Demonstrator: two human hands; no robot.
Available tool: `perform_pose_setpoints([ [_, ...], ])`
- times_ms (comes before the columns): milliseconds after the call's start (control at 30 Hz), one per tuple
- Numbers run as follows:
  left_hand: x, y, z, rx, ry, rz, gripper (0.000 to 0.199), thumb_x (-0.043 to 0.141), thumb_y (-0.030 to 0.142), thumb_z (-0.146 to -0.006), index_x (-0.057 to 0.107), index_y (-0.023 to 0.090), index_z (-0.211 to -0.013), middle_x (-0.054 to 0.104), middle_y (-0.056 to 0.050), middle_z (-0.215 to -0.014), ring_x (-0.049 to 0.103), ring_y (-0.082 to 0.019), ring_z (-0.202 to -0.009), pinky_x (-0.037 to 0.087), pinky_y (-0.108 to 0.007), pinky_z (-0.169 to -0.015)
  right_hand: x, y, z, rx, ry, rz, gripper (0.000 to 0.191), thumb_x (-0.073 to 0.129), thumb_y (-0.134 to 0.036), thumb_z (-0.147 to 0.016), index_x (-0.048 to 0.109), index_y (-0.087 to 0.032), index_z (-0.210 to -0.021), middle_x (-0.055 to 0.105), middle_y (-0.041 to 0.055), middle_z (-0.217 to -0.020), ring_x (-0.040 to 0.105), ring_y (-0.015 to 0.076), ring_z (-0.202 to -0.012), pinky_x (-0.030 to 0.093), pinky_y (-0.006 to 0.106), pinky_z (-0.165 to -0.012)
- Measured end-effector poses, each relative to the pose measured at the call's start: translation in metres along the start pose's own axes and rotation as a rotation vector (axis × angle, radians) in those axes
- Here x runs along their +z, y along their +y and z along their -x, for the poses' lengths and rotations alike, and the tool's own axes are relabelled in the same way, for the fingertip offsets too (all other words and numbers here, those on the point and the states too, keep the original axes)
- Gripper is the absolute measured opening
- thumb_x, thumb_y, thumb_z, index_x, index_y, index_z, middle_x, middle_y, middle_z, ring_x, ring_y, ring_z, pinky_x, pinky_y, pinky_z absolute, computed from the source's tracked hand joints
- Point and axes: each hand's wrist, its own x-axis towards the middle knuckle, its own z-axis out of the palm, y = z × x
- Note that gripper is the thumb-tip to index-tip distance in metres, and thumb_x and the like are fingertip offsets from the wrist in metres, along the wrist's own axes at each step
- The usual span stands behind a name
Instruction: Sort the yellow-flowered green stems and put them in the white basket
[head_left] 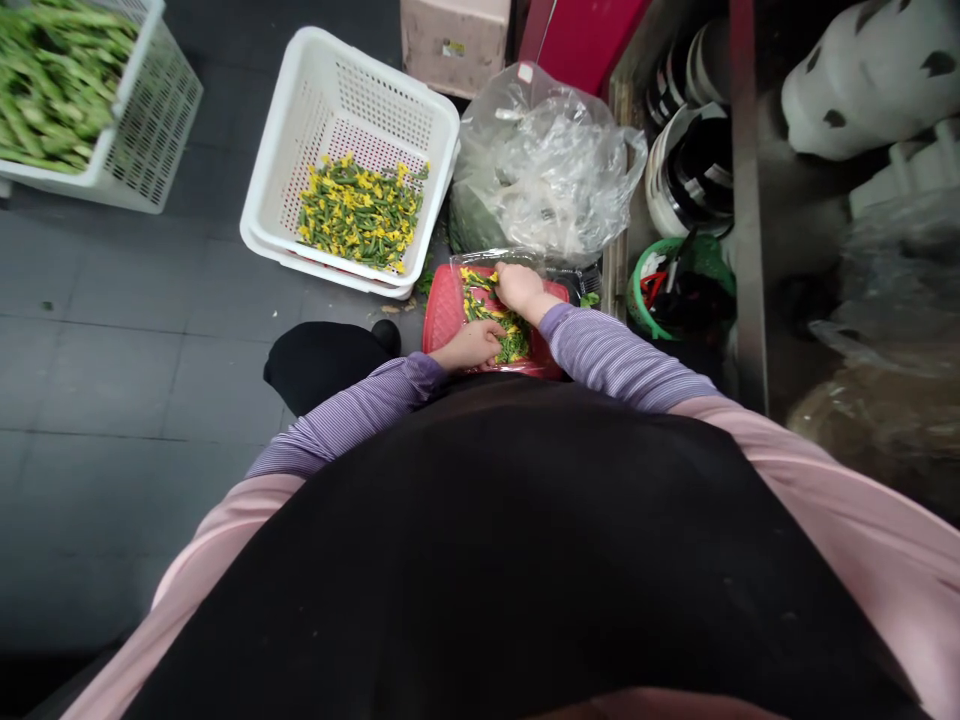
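Observation:
Yellow-flowered green stems [514, 347] lie in a clear plastic container [466, 262] on a red stool-like surface [444, 318] close in front of me. My right hand [520, 287] is closed at the container's far side, its fingers on a yellow-flowered stem [484, 281]. Lower down, my left hand [474, 345] reaches over the near left side of the stems. Its fingers are curled together, and what they hold, if anything, is too small to make out.
A white basket [259, 190] of yellow-flowered stems [364, 215] stands ahead left; another basket [154, 125] holds thick green stalks [52, 90]. A clear plastic bag [551, 165] sits beyond the container. At right are a green bucket [637, 290] with tools and a metal shelf edge [750, 220].

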Motion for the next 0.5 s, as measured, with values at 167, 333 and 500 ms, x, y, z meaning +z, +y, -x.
perform_pose_setpoints([
  [167, 0.001, 0.001, -0.004, -0.032, 0.062, 0.1, 0.034, 0.054, 0.006, -0.091, 0.064, 0.01, -0.123, 0.057, 0.005, -0.054, 0.058, -0.011, -0.045, 0.051, -0.021, -0.053, -0.017, 0.005, 0.024, 0.045, -0.034, -0.22, 0.023, 0.069, -0.021, -0.089, 0.074, -0.01, -0.108, 0.075, 0.0155, -0.109, 0.07, 0.0276, -0.105, 0.051, 0.035, -0.095],
  [333, 0.002, 0.002, -0.009, 0.032, 0.208, 0.3, 0.012, 0.055, 0.013, -0.096, 0.064, 0.011, -0.104, 0.065, 0.0, -0.072, 0.059, -0.007, -0.046, 0.052, -0.02, -0.051, -0.034, 0.02, 0.074, -0.028, -0.209, -0.848, 0.016, 0.076, -0.023, -0.083, 0.071, -0.013, -0.095, 0.067, 0.0005, -0.075, 0.058, 0.0114, -0.066, 0.05, 0.023, -0.066],
  [500, 0.001, 0.0, -0.011, 0.2, 0.206, 0.39, 0.014, 0.059, 0.012, -0.094, 0.065, 0.013, -0.107, 0.065, 0.002, -0.075, 0.061, -0.005, -0.049, 0.049, -0.015, -0.047, -0.034, 0.031, 0.099, 0.092, -0.436, -1.149, 0.029, 0.082, -0.025, -0.077, 0.055, -0.016, -0.069, 0.042, -0.0074, -0.054, 0.034, 0.0041, -0.046, 0.025, 0.016, -0.04],
])
